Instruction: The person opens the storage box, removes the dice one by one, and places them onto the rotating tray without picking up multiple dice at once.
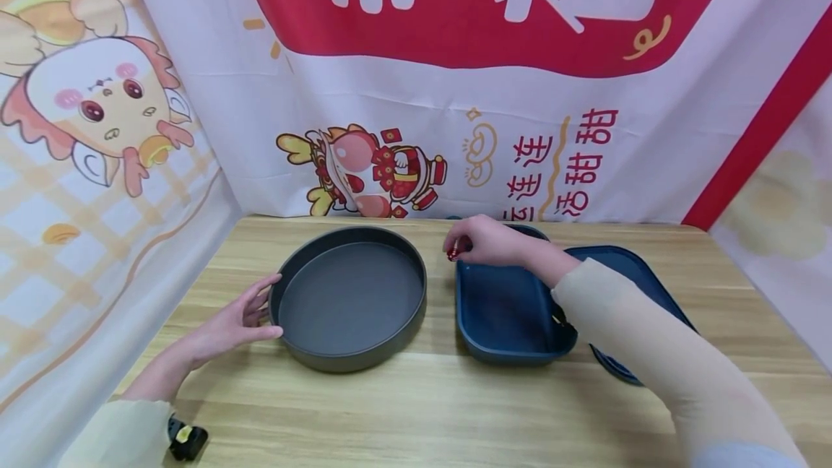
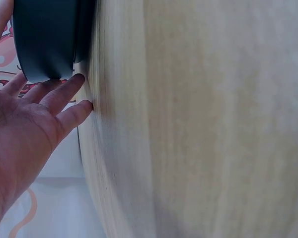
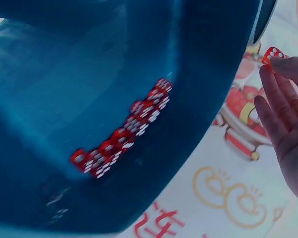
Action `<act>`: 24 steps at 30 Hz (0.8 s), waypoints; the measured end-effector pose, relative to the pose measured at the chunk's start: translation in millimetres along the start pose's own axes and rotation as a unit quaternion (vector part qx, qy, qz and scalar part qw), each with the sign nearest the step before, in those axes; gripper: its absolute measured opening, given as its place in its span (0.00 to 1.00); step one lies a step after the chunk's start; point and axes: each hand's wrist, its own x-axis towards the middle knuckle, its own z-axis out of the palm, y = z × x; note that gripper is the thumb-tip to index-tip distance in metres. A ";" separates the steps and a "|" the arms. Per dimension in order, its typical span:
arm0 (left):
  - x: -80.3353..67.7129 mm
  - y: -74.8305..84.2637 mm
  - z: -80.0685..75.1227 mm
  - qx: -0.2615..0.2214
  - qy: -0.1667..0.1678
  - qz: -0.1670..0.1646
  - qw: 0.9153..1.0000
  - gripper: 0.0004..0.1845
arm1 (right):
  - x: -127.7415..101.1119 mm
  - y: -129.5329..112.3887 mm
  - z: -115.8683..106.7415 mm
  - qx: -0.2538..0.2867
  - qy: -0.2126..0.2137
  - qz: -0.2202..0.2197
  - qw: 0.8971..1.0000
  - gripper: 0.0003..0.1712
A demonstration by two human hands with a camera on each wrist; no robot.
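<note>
— Where are we? The right hand (image 1: 490, 240) pinches one red die (image 1: 452, 252) between fingertips, hovering over the upper-left corner of the blue tray (image 1: 513, 345), mid-frame.

— Looks like the carry step to me. The left hand (image 1: 237, 320), fingers straight and relaxed, rests against the rim of the round grey pan (image 1: 354, 360) and grips nothing.

— So the next move, I'd judge, calls for a short sweep left across the bench (image 1: 416, 417) and a clean release over the pan.

— And the die itself?

— Translucent red, white pips. The right wrist view shows a row of what look like more dice (image 3: 121, 139) inside the tray, though it's blurry.
</note>
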 end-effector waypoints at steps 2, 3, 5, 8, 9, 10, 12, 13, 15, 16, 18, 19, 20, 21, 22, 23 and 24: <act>0.4 -0.3 -0.6 0.000 -0.003 0.002 1.000 0.50 | 7.6 -8.0 0.6 -0.004 -0.002 -0.015 1.000 0.10; 0.7 -0.5 -0.7 -0.002 -0.003 0.002 1.000 0.50 | 11.5 -11.9 1.0 -0.005 -0.002 -0.023 1.000 0.10; 1.3 -1.4 -1.1 -0.003 -0.004 0.002 1.000 0.50 | 19.6 -20.1 2.1 -0.005 -0.003 -0.035 0.999 0.09; 2.2 -2.3 -1.4 -0.006 -0.005 0.002 1.000 0.50 | 31.8 -31.9 5.5 -0.007 -0.006 -0.053 0.999 0.09; 2.3 -2.4 -1.4 -0.008 -0.006 0.002 1.000 0.50 | 36.0 -35.5 7.2 -0.006 -0.009 -0.055 0.998 0.09; 2.4 -2.7 -1.5 -0.010 -0.008 0.002 1.000 0.50 | 40.1 -39.2 9.3 -0.005 -0.013 -0.056 0.998 0.10; 2.2 -3.0 -1.4 -0.011 -0.009 0.002 1.000 0.50 | 49.0 -45.8 14.5 -0.005 -0.020 -0.057 0.998 0.10; 2.1 -3.5 -1.4 -0.015 -0.009 0.000 1.000 0.50 | 53.8 -48.8 17.7 -0.005 -0.024 -0.054 0.998 0.10; 1.5 -3.4 -1.5 -0.015 -0.008 -0.002 1.000 0.50 | 63.3 -54.7 24.4 -0.005 -0.032 -0.052 0.998 0.10; 1.4 -3.5 -1.7 -0.015 -0.009 -0.002 1.000 0.50 | 68.0 -57.3 27.9 -0.007 -0.036 -0.050 0.998 0.10; 1.2 -3.1 -2.1 -0.015 -0.010 -0.004 1.000 0.50 | 76.9 -61.6 35.0 -0.011 -0.043 -0.048 0.998 0.09; 1.1 -2.4 -2.3 -0.015 -0.012 -0.003 1.000 0.50 | 80.8 -63.3 38.5 -0.017 -0.047 -0.047 0.998 0.09; 1.1 -1.8 -2.4 -0.015 -0.012 -0.005 1.000 0.50 | 84.2 -65.1 41.7 -0.020 -0.052 -0.047 0.997 0.09; 1.1 -1.1 -2.5 -0.014 -0.014 -0.003 1.000 0.50 | 87.3 -66.5 44.9 -0.025 -0.057 -0.045 0.997 0.09; 1.0 -0.4 -2.6 -0.016 -0.015 -0.003 1.000 0.50 | 90.3 -67.5 48.0 -0.028 -0.062 -0.044 0.997 0.09; 0.9 0.3 -2.8 -0.016 -0.016 -0.001 1.000 0.50 | 92.6 -68.6 50.8 -0.030 -0.067 -0.043 0.996 0.09; 0.8 1.0 -2.8 -0.016 -0.015 0.001 1.000 0.50 | 94.5 -70.1 53.3 -0.032 -0.073 -0.042 0.996 0.09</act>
